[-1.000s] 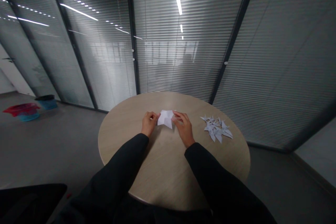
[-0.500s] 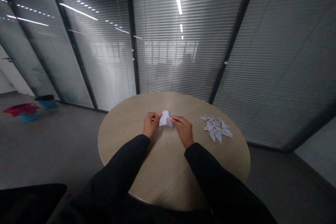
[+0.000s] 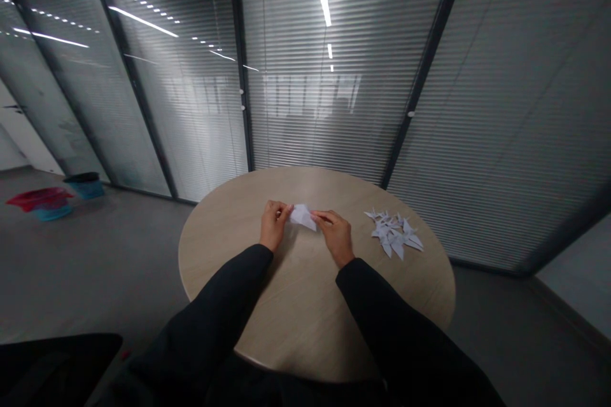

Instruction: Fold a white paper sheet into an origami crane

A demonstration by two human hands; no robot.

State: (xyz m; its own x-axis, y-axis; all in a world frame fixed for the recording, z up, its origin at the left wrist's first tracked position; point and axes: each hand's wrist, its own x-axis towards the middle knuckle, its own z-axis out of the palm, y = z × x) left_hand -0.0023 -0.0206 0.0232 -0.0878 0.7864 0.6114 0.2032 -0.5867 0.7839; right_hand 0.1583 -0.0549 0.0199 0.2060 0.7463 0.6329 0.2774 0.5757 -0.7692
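Observation:
A small sheet of folded white paper [image 3: 301,217] is held between my two hands, over the far middle of the round table [image 3: 286,318]. My left hand [image 3: 274,224] pinches its left edge between thumb and fingers. On the other side, my right hand [image 3: 335,235] grips the right edge with thumb and fingertips. The paper looks creased, and its lower right corner points down towards me. To the right of my right hand lies a pile of folded paper cranes [image 3: 394,233], white with pointed tips.
Glass partitions with blinds [image 3: 324,121] stand just behind the table's far edge. On the floor at the left are a blue bin with a red liner [image 3: 45,203] and another with a black liner [image 3: 86,185]. A dark chair-like shape [image 3: 57,369] fills the lower left corner.
The paper has changed shape between my fingers: its lower edge now slants down to the right and it looks flatter. Both hands have stayed nearly in place, and the pile is unchanged.

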